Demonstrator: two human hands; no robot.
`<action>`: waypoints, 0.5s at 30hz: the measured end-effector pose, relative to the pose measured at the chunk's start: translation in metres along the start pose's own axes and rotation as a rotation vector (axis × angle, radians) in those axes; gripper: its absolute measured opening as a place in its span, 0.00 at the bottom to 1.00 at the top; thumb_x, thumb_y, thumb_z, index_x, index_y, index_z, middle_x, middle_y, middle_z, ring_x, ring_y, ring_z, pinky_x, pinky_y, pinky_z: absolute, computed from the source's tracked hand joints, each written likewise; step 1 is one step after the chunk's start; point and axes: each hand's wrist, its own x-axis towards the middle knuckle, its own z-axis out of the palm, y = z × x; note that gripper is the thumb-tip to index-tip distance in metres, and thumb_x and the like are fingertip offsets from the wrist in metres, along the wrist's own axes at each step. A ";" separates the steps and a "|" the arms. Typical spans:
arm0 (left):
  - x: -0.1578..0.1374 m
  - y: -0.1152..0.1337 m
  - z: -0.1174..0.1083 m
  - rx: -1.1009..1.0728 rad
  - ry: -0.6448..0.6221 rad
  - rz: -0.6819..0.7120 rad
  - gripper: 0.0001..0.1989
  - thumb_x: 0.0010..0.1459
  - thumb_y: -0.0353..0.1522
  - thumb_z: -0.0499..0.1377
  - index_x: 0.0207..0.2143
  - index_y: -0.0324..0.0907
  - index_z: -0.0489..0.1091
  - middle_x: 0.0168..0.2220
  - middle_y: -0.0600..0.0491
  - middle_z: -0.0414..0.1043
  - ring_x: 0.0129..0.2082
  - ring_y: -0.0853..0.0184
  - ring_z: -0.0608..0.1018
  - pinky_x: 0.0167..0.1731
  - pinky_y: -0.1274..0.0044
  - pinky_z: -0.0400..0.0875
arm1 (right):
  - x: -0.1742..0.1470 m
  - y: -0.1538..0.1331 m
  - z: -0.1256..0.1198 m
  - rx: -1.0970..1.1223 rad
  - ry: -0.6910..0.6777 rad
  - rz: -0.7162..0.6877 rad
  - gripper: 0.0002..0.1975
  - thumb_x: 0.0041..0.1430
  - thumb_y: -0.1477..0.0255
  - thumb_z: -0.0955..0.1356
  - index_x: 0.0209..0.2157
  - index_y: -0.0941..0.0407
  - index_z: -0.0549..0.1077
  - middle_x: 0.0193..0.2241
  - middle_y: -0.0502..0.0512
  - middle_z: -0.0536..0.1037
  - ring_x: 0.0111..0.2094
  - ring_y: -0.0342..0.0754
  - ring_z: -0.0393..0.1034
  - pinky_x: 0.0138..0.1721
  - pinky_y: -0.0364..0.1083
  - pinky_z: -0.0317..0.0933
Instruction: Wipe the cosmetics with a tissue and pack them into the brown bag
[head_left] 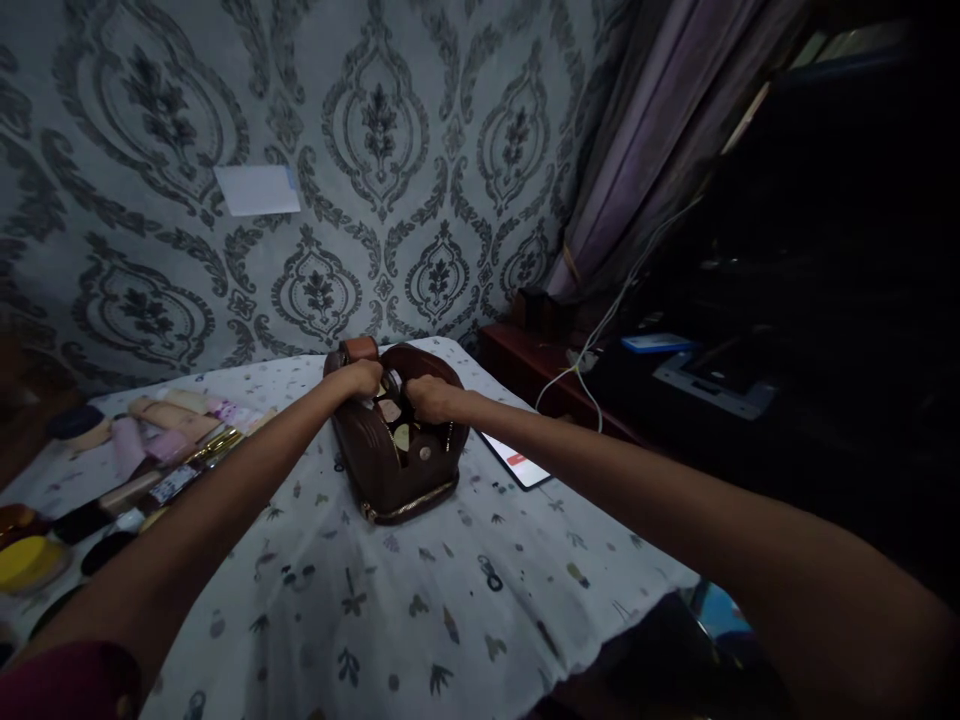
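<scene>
A brown leather-look zip bag (379, 480) stands on the patterned cloth with its top unzipped and open. My left hand (366, 380) is closed over the bag's left rim, fingers curled down at the edge. Over the opening, near the raised flap (442, 368), my right hand (431, 398) is also closed; its fingertips are hidden and I cannot make out what they hold. Small round and pale items (402, 437) show inside the bag between my hands, too dim to name.
Cosmetics, including pink tubes (127, 447) and a yellow-lidded jar (30, 563), lie on the left of the white patterned cloth (390, 610). A lit tablet or phone (525, 466) lies right of the bag. White cables (600, 335) hang beside the curtain (637, 120). The patterned wall (375, 200) stands behind.
</scene>
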 end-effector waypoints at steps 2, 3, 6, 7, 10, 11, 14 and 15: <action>-0.004 -0.001 0.000 0.005 -0.001 0.003 0.18 0.64 0.37 0.61 0.53 0.39 0.69 0.52 0.46 0.72 0.48 0.59 0.77 0.46 0.64 0.76 | -0.001 0.000 0.001 -0.020 -0.021 -0.012 0.21 0.51 0.78 0.73 0.49 0.59 0.76 0.50 0.68 0.79 0.52 0.61 0.76 0.46 0.48 0.70; -0.006 -0.002 -0.001 0.007 -0.005 0.007 0.18 0.64 0.37 0.61 0.53 0.39 0.69 0.52 0.46 0.72 0.48 0.60 0.77 0.46 0.64 0.76 | -0.002 0.000 0.001 -0.029 -0.022 -0.020 0.22 0.51 0.77 0.73 0.50 0.60 0.75 0.51 0.68 0.78 0.52 0.62 0.75 0.47 0.49 0.70; -0.011 -0.003 -0.001 0.006 -0.016 0.030 0.17 0.64 0.38 0.61 0.50 0.37 0.71 0.50 0.47 0.74 0.47 0.59 0.78 0.45 0.65 0.77 | -0.008 -0.001 0.001 -0.047 -0.003 -0.060 0.28 0.51 0.75 0.74 0.55 0.61 0.71 0.53 0.71 0.76 0.54 0.63 0.73 0.50 0.50 0.69; -0.012 -0.003 -0.001 0.004 -0.020 0.043 0.16 0.62 0.37 0.62 0.49 0.36 0.72 0.48 0.47 0.75 0.46 0.59 0.79 0.45 0.67 0.76 | -0.011 -0.001 0.001 -0.057 0.008 -0.076 0.31 0.51 0.74 0.75 0.57 0.61 0.69 0.54 0.72 0.75 0.54 0.63 0.73 0.51 0.51 0.68; -0.016 -0.002 -0.001 -0.007 -0.032 0.087 0.15 0.56 0.30 0.65 0.46 0.34 0.75 0.47 0.43 0.79 0.46 0.59 0.80 0.44 0.75 0.74 | -0.017 -0.002 -0.001 -0.097 0.002 -0.107 0.38 0.52 0.71 0.75 0.63 0.59 0.62 0.56 0.73 0.71 0.56 0.65 0.71 0.51 0.53 0.68; -0.017 -0.002 0.000 -0.010 -0.034 0.098 0.17 0.54 0.28 0.64 0.48 0.35 0.75 0.49 0.42 0.79 0.47 0.59 0.80 0.44 0.77 0.73 | -0.018 -0.003 -0.003 -0.106 -0.017 -0.107 0.40 0.52 0.71 0.75 0.64 0.59 0.60 0.57 0.73 0.70 0.56 0.65 0.71 0.51 0.53 0.68; -0.018 0.000 0.003 -0.011 -0.033 0.109 0.23 0.52 0.26 0.64 0.52 0.40 0.74 0.52 0.43 0.78 0.49 0.59 0.80 0.45 0.78 0.73 | -0.019 -0.006 -0.006 -0.108 -0.094 -0.082 0.43 0.51 0.73 0.75 0.66 0.56 0.56 0.59 0.72 0.67 0.58 0.65 0.69 0.53 0.53 0.67; -0.017 0.001 0.004 -0.009 -0.030 0.107 0.23 0.52 0.26 0.64 0.52 0.40 0.74 0.52 0.43 0.78 0.49 0.58 0.80 0.45 0.78 0.74 | -0.019 -0.007 -0.007 -0.109 -0.111 -0.076 0.45 0.51 0.74 0.76 0.67 0.55 0.55 0.60 0.72 0.66 0.58 0.66 0.68 0.53 0.54 0.67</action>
